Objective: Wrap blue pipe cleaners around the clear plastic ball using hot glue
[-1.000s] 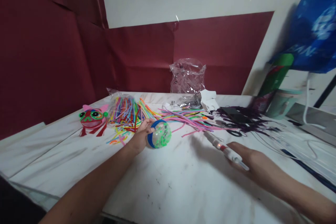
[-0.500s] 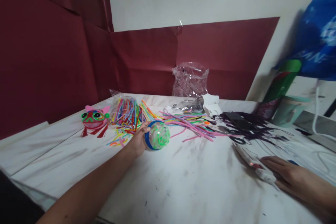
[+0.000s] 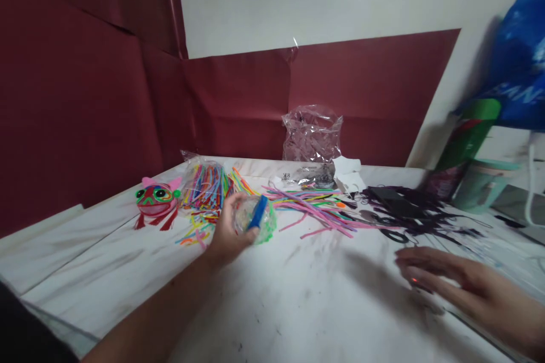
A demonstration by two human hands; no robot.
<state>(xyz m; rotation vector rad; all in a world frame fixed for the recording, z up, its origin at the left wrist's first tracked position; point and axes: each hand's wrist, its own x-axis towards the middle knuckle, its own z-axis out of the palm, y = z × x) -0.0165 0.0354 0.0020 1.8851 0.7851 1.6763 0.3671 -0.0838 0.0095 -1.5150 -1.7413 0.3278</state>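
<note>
My left hand [image 3: 232, 232] is wrapped round a clear plastic ball [image 3: 244, 212] with curly green trim and a blue band across it. It holds the ball just above the table, and the thumb presses near the band's lower end. On the right, my right hand [image 3: 455, 283] is curled round a hot glue gun [image 3: 415, 280]. The gun is blurred and mostly hidden by the fingers, with a small red light showing between them. Left of my left hand sits a red and pink animal figure [image 3: 156, 201] with green-rimmed eyes and red tassels.
Colourful pipe cleaners [image 3: 208, 184] lie bagged behind my left hand, with loose pink ones [image 3: 319, 212] at mid-table. Black scissors handles [image 3: 394, 235] lie before a dark purple tangle [image 3: 419, 210]. A clear bag [image 3: 313, 136], torn white paper [image 3: 347, 173] and a pale green mug [image 3: 483, 184] stand behind.
The ball has turned in my left hand, so its blue band now crosses the front. My right hand has risen and closed over the glue gun, which lay uncovered beside it.
</note>
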